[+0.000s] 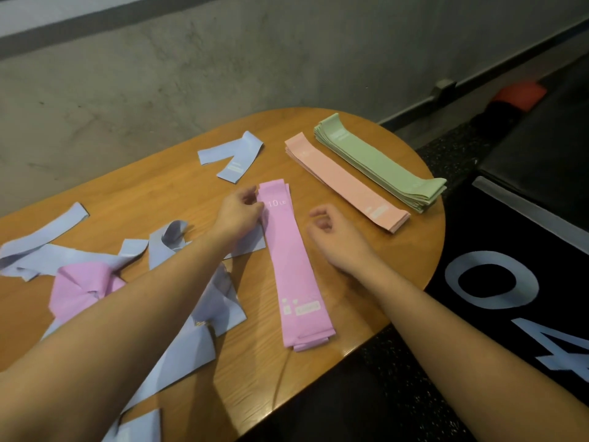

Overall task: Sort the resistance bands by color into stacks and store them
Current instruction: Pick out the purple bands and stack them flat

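Note:
A stack of pink bands [294,266] lies lengthwise in the middle of the wooden table [178,183]. My left hand [240,210] pinches the far left edge of its top band, near the "10 LB" print. My right hand [334,232] hovers just right of the stack, fingers loosely curled, holding nothing. Farther right lie a peach stack [344,183] and a green stack [379,162], side by side. Loose lavender bands [191,339] are heaped at the left under my left arm, with a crumpled pink band [83,288] among them. Another folded lavender band [234,156] lies at the back.
The table's rounded right edge drops to a black floor mat [510,282] with large white numerals. A concrete wall [223,59] stands behind the table. An orange and black object [518,97] lies on the floor at the far right.

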